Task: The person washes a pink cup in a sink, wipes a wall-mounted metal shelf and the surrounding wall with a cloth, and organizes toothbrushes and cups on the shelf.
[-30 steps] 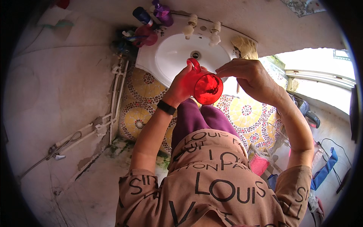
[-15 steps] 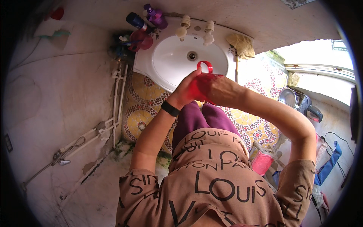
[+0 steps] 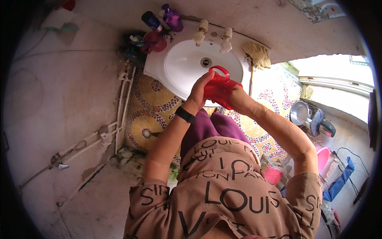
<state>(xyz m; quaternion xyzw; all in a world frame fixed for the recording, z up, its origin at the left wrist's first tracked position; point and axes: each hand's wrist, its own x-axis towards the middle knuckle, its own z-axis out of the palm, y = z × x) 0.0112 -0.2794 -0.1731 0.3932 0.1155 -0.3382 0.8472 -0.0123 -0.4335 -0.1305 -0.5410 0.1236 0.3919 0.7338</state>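
Note:
A translucent red plastic mug (image 3: 219, 88) with a loop handle lies tilted on its side in front of the white washbasin (image 3: 181, 65). My left hand (image 3: 200, 88) is wrapped round its left end, the thumb up near the handle; a dark band circles that wrist. At the mug's open right end, my right hand (image 3: 241, 100) reaches in past the rim. The fingers of my right hand are hidden inside the red wall, so their shape cannot be made out.
Two pale taps, a left tap (image 3: 201, 32) and a right tap (image 3: 226, 40), stand behind the bowl. A purple pump bottle (image 3: 173, 20) and a pink cup (image 3: 155, 42) crowd the left corner. A tan cloth (image 3: 258, 55) drapes the right corner; a metal pan (image 3: 299, 113) sits far right.
My right hand has drawn back to the right, baring more of the mug and its open end. The mug's handle now leans to the right. My left hand keeps its grip.

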